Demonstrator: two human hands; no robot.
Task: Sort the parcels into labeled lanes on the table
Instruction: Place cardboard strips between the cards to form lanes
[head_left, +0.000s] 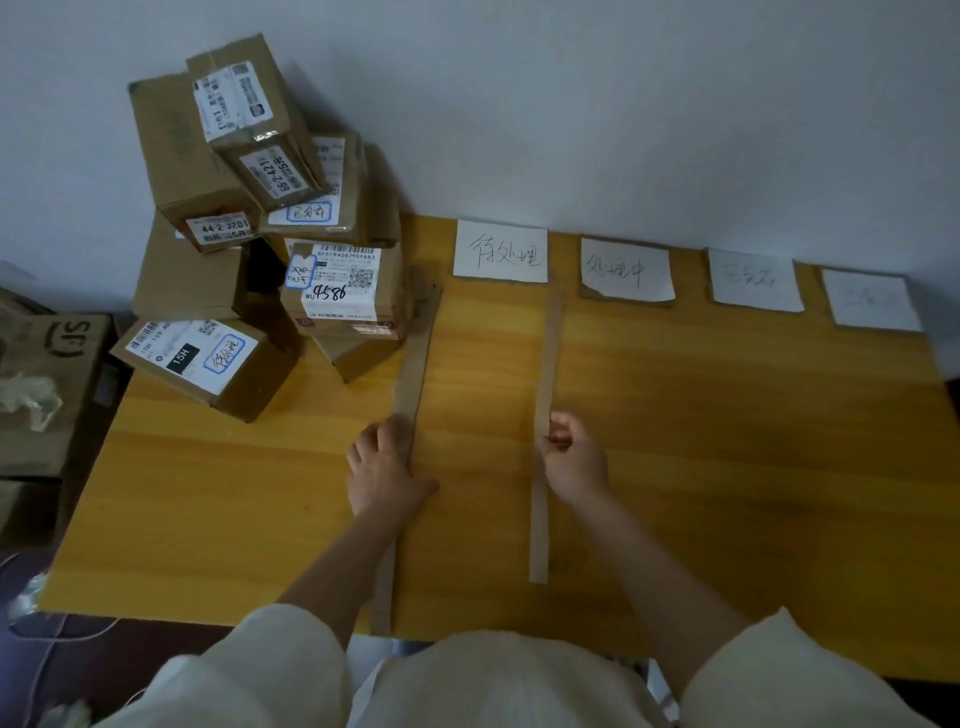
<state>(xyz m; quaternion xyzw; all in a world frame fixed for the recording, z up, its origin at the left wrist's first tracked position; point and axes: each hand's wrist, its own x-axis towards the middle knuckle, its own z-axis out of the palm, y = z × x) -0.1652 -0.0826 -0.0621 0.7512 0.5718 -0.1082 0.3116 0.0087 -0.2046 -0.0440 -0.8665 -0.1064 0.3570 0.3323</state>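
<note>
A pile of several brown cardboard parcels (270, 228) with white shipping labels is stacked at the table's far left corner. Several white paper lane labels lie along the far edge, the nearest to the pile (500, 251) bearing handwriting. Two long cardboard strips run from front to back. My left hand (384, 462) rests with fingers down on the left strip (413, 374). My right hand (571, 457) pinches the right strip (548, 353) near its middle.
The yellow wooden table (727, 441) stands against a pale wall. Another cardboard box (47, 384) with crumpled plastic on it sits beside the table on the left. Cables lie on the dark floor at lower left.
</note>
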